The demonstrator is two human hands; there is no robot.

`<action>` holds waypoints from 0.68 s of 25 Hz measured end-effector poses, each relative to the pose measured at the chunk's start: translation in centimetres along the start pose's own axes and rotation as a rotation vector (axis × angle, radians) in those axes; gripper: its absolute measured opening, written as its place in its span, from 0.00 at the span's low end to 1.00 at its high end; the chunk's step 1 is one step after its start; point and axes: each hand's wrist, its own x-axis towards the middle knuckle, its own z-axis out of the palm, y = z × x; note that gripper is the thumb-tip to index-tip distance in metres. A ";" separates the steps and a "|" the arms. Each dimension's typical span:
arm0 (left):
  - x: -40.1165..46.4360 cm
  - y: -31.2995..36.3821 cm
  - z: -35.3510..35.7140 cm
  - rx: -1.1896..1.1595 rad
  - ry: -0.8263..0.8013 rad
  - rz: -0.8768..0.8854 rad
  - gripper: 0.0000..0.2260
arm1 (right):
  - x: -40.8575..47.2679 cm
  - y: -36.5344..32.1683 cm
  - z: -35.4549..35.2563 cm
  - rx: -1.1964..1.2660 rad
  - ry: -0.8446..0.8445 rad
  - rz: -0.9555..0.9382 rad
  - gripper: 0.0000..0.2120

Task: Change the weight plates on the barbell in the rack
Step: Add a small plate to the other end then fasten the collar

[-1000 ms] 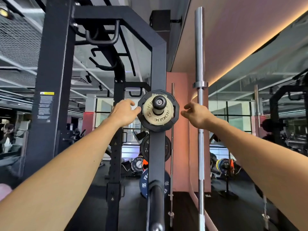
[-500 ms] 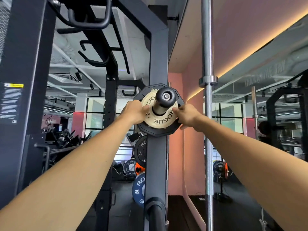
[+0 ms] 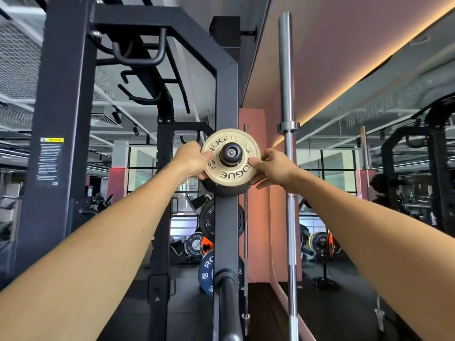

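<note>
Left hand (image 3: 190, 159) gripping left edge of small gold plate (image 3: 231, 157), thumb on its face; right hand (image 3: 273, 167) gripping right edge likewise. Round, tan-gold, lettered ROGUE and 0.5 KG, black peg (image 3: 230, 153) through its centre hole. Held between both hands, in front of a black plate (image 3: 222, 189) on rack post (image 3: 226, 99).
</note>
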 end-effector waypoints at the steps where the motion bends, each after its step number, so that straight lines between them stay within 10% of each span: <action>1: -1.4 0.7 -0.8 0.003 0.000 0.000 0.12 | -1.2 -0.8 -0.2 0.004 -0.002 -0.007 0.09; 17: -19.6 0.8 -18.6 0.165 0.110 -0.099 0.11 | -13.9 -11.8 10.0 0.189 -0.280 -0.073 0.09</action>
